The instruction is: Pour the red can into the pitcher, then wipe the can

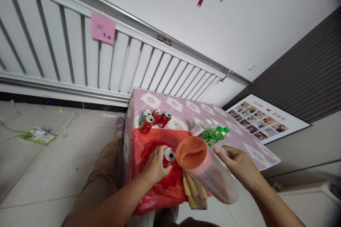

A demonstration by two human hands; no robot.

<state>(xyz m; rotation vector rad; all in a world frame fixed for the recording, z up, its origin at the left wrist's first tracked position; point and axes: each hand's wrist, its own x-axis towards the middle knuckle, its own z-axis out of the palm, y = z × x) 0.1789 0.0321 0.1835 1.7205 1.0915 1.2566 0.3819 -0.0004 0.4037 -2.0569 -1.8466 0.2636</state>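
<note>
While the left hand (155,166) wraps its fingers around a red can (168,156) over the red tray (149,150) at the table's (186,108) near edge, the right hand (239,165) holds a clear jug (210,173) with an orange lid (191,153), fingers curled on its side. Four more cans (153,118) stand near the left edge; green-capped bottles (214,134) lie mid-table. A yellow cloth (194,191) hangs off the near edge.

Reds and pinks on a patterned cloth
Red can (168,156) over a red tray (170,179); orange-lidded jug (205,168); green-capped bottles (214,134); the bench (186,108) wears a pink, white-medallion cloth.
</note>
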